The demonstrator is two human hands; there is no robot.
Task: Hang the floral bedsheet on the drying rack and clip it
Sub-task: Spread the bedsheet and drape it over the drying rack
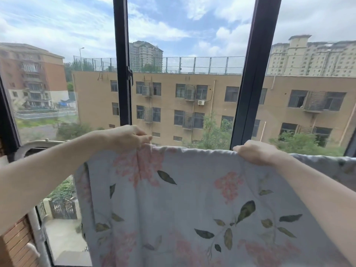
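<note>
The floral bedsheet [192, 199], pale grey-blue with pink blossoms and dark green leaves, hangs down in front of me from a straight top fold. My left hand [127, 136] pinches a bunched part of that top edge near its left end. My right hand [256, 152] grips the top edge further right, fingers curled over the fold. The sheet runs on to the right past my right arm. A grey curved rack bar [36, 144] shows at the left; the bar under the sheet is hidden. No clip is in view.
A large window with dark frames [122, 74] stands right behind the sheet, with buildings and trees outside. A second frame post [250, 78] rises at the right. Wooden slats [15, 241] and a pale handle sit at the lower left.
</note>
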